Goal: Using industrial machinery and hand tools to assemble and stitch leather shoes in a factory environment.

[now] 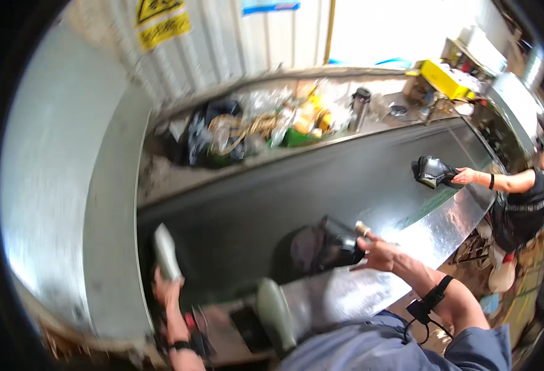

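Observation:
My left hand (168, 285) is closed round the lower end of a pale grey-green shoe last (166, 250), held tilted over the left end of a dark conveyor belt (235, 204). Toward the middle, my right hand (380, 255) has its fingers at the right end of a glossy black boot (339, 243), which lies tilted at the near side of the belt. By its thumb shows a small tan cylindrical piece (362, 228); what that belongs to is unclear. Another grey-green last (275, 312) lies close to my body, across the metal ledge.
A co-worker (529, 195) at the far right touches another black boot (434, 172) on the belt. Behind the belt lie plastic bags (222, 133), a dark flask (360, 106) and a yellow box (443, 79). A curved metal hood (68, 185) bounds the left side.

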Demonstrator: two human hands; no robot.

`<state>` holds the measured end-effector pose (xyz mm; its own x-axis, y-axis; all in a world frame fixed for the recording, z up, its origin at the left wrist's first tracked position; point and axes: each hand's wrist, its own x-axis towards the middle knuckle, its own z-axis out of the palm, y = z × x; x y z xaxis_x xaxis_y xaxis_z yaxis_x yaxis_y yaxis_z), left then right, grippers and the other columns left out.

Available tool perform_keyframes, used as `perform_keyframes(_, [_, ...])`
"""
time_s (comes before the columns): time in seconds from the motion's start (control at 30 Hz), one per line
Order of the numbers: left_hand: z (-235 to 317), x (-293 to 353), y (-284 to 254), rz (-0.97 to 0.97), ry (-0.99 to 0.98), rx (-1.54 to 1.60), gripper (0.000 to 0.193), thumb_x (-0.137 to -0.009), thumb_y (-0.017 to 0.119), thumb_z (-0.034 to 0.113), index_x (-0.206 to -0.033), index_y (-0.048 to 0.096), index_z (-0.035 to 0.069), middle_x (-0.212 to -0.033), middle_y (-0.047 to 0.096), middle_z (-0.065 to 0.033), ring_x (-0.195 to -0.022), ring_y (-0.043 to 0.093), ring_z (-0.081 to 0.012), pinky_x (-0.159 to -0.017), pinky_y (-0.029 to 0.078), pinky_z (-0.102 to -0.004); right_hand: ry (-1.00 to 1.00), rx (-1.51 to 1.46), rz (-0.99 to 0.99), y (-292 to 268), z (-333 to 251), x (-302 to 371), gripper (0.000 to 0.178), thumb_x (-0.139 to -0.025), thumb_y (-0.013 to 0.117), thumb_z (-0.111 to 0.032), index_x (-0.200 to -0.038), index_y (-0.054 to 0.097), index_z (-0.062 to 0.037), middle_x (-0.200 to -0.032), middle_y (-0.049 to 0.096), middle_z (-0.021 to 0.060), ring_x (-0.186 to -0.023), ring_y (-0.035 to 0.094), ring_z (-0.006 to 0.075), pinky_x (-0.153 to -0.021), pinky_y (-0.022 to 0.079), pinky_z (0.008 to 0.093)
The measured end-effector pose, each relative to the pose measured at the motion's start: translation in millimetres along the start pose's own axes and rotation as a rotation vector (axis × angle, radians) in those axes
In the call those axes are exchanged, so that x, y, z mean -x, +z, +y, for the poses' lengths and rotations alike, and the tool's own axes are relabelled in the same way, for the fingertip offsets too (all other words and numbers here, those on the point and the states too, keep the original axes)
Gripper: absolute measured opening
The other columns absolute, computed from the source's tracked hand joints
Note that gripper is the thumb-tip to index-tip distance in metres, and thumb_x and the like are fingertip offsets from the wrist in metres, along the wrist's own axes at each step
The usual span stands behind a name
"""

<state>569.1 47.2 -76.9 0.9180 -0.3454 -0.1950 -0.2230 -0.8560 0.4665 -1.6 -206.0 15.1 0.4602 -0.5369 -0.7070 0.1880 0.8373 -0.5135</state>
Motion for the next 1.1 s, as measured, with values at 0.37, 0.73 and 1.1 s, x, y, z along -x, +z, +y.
perform_keyframes(0.37, [205, 300, 17, 0.034, 1.191, -0.178, 0.058, -0.053, 0.076, 0.023, -0.109, 0.069, 0.013, -0.139, 0.038, -0.0220, -0.130, 0.033, -0.0424, -0.105, 0.031, -0.0563, -0.268, -0.213, 0.002, -168, 30, 72, 0.048, -0.097, 0.059, -0.040, -0.140, 0.048, -0.0199, -0.134, 0.059, 0.0094, -0.128, 0.054, 0.0271, -0.105, 0.047, 0.0550])
perform_keyframes(0.73, [176, 493, 124, -0.514, 1.387, 0.401, 0.032, -0.078, 0.079, 0.037, -0.095, 0.070, 0.011, -0.122, 0.057, -0.0130, -0.113, 0.052, -0.0325, -0.097, 0.038, -0.0460, -0.513, -0.257, 0.084, -153, 29, 155, 0.044, -0.098, 0.059, -0.035, -0.133, 0.058, -0.0076, -0.133, 0.062, 0.0053, -0.122, 0.057, 0.0209, -0.106, 0.042, 0.0393])
perform_keyframes(1.1, [241, 463, 114, -1.079, -0.154, 1.353, 0.059, -0.090, 0.070, 0.004, -0.141, 0.041, -0.002, -0.115, 0.069, -0.0143, -0.103, 0.067, -0.0238, -0.088, 0.056, -0.0316, -0.741, -0.033, 0.013, -108, 45, 202, 0.030, -0.098, 0.059, -0.013, -0.125, 0.055, -0.0009, -0.117, 0.064, 0.0075, -0.099, 0.062, 0.0168, -0.089, 0.051, 0.0348])
